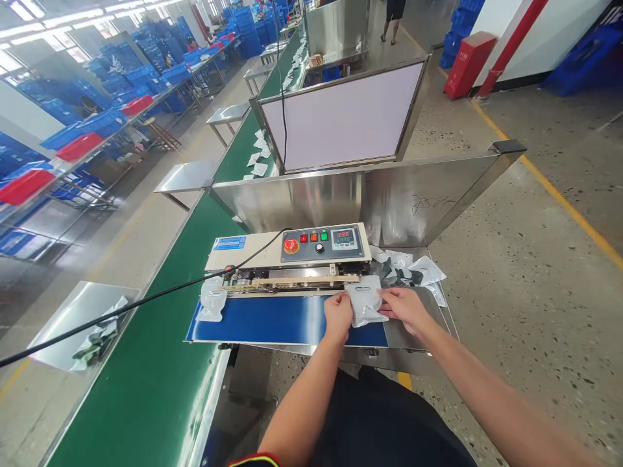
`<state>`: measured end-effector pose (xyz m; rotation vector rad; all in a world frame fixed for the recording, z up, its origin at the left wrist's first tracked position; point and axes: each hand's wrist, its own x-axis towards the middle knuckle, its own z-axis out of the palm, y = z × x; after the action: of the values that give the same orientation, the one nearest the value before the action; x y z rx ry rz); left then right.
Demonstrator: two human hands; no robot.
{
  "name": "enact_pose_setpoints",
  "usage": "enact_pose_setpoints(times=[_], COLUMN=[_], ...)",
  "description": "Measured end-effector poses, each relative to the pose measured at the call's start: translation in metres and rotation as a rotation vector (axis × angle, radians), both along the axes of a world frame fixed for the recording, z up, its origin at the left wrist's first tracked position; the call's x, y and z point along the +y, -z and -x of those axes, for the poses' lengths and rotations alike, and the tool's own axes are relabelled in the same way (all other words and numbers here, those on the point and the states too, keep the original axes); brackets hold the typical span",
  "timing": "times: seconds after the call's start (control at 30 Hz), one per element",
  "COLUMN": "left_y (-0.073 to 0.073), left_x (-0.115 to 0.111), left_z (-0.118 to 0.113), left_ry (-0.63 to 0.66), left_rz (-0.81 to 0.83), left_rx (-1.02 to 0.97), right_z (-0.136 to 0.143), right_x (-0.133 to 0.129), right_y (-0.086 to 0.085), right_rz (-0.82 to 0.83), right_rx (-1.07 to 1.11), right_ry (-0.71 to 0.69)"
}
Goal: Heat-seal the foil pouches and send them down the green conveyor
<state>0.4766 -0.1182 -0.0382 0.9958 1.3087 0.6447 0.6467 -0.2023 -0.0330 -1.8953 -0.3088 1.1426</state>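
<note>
1. Head view: the left hand (338, 316) lies flat on the blue belt (272, 319) of a small machine. Its fingers are together and press on the left edge of a white bag (364, 303). It is not wrapped around the bag.
2. The right hand (406, 307) is on the other side of the same white bag. Its fingers pinch the bag's right edge.
3. The white bag lies between the two hands, at the right end of the blue belt. Its top edge sits just at the slot of the sealing machine (292, 256).
4. The sealing machine is a cream box. Its grey panel (324, 242) has a big red button (291, 246), some small coloured buttons and a little screen with numbers.
5. Another white bag, the sealed bag (212, 303), hangs at the left end of the blue belt, well apart from the hands.
6. A pile of bags (413, 269) lies on the shiny metal table (418, 331), just behind the right hand.
7. A black cable (146, 299) runs from the machine to the left, over the long green conveyor (160, 363).
8. More small bags lie far up the green conveyor.
9. Blue crates (104, 120) and red ones sit on shelves at the left.
10. A red box (468, 63) stands on the floor far off on the right.
</note>
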Motion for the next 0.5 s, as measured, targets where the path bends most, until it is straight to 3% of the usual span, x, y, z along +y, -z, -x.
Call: enact_pose_setpoints(times=[0.13,0.23,0.3,0.4,0.5], left_y=[-0.012,-0.020,-0.026,-0.038,-0.050], left_x=[0.014,0.005,-0.008,-0.027,-0.034], left_z=[0.046,0.080,0.092,0.087,0.059], left_ry=[-0.049,-0.149,-0.140,0.021,0.207], left_rz=[-0.179,-0.494,-0.669,-0.813,-0.905], left_rx=[0.116,0.267,0.304,0.275,0.195], right_z=[-0.049,-0.079,-0.086,-0.087,-0.093], right_x=[0.043,0.076,0.094,0.101,0.079], right_y=[-0.006,-0.005,-0.003,-0.012,-0.042], right_rz=[0.160,0.287,0.336,0.338,0.278], right_rx=[-0.273,-0.512,-0.592,-0.671,-0.758], right_ry=[-0.121,-0.185,-0.263,-0.369,-0.426])
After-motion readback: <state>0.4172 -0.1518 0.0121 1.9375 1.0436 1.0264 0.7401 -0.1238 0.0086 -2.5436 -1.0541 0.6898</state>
